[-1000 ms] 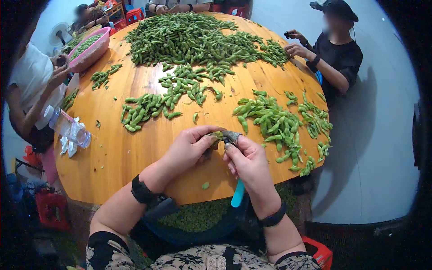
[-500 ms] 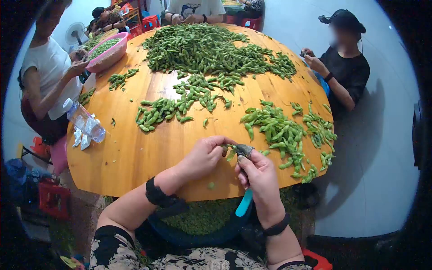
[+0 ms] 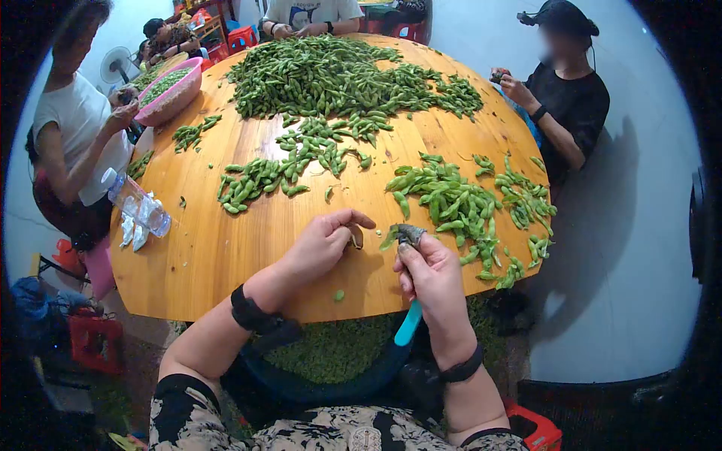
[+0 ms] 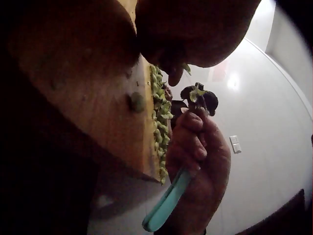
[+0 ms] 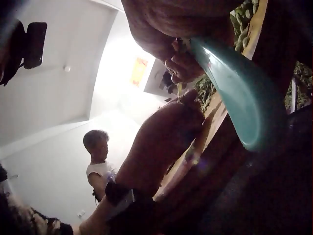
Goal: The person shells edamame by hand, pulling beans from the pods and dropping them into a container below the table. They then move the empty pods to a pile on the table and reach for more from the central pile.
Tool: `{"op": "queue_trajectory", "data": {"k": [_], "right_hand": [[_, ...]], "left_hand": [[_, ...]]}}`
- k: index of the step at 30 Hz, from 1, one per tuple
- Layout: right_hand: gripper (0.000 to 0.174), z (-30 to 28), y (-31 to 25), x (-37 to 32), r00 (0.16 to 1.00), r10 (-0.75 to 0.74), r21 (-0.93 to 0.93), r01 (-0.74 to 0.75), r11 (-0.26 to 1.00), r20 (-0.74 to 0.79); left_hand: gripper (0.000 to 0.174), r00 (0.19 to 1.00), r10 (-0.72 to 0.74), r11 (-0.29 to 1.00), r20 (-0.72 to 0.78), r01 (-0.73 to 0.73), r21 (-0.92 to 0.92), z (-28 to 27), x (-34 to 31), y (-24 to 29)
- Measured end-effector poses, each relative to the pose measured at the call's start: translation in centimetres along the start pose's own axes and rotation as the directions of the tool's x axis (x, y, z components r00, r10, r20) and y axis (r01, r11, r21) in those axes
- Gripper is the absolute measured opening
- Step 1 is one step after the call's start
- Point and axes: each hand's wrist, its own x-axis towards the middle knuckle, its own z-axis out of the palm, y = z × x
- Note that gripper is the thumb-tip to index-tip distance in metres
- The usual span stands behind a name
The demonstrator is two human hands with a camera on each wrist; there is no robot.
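My right hand (image 3: pixel 432 274) grips a tool with a smooth teal handle (image 3: pixel 408 323), whose working end is hidden among the fingers. A dark, worn covering (image 3: pixel 411 234) wraps a fingertip of that hand. Between thumb and finger it pinches a green soybean pod (image 3: pixel 389 241), also visible in the left wrist view as a torn green piece (image 4: pixel 196 93). My left hand (image 3: pixel 320 244) hovers just left of it over the wooden table (image 3: pixel 226 278), index finger stretched out, thumb apart beneath it and the other fingers bent. A green scrap (image 4: pixel 188 69) shows at its fingertips in the left wrist view.
Pods lie in a big heap (image 3: pixel 301 75), a middle cluster (image 3: pixel 256 180) and a right-hand pile (image 3: pixel 451 199). A plastic bottle (image 3: pixel 150 214) lies at left near a pink basin (image 3: pixel 169 101). Below the table edge sits a tub of shelled beans (image 3: pixel 323 353). Other people sit around.
My left hand, earlier touching the pod at my right fingers, has drawn away to the left. The pod stays in my right hand. The head view has shifted slightly.
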Motion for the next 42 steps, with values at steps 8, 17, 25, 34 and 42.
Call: {"op": "queue_trajectory", "data": {"k": [8,17,25,34,42], "right_hand": [[0.024,1.1,1.1,0.7,0.981,-0.148,-0.183,0.170,0.968,0.124],[0.021,-3.0,-0.3,1.5,0.982,-0.088,-0.189,0.056,0.980,-0.166],[0.024,-4.1,-0.7,1.5,0.989,-0.090,-0.142,0.073,0.987,-0.114],[0.022,-0.6,-0.2,2.2,0.982,0.046,-0.075,-0.033,0.997,0.185],[0.013,1.1,0.0,2.8,0.961,0.086,-0.003,-0.088,0.996,0.263]], "left_hand": [[0.027,0.997,0.080,0.981,-0.017,-0.076,0.179,1.9,-0.1,0.5],[0.028,0.957,0.280,0.697,0.076,-0.258,0.670,-1.3,-4.2,1.7],[0.022,0.920,0.200,0.577,-0.337,0.167,0.799,-7.0,2.0,-2.2],[0.015,0.942,0.294,0.790,-0.161,-0.144,0.596,-4.7,1.1,-1.2],[0.028,0.998,-0.060,0.990,0.002,0.060,-0.124,-1.1,0.0,0.4]]}}
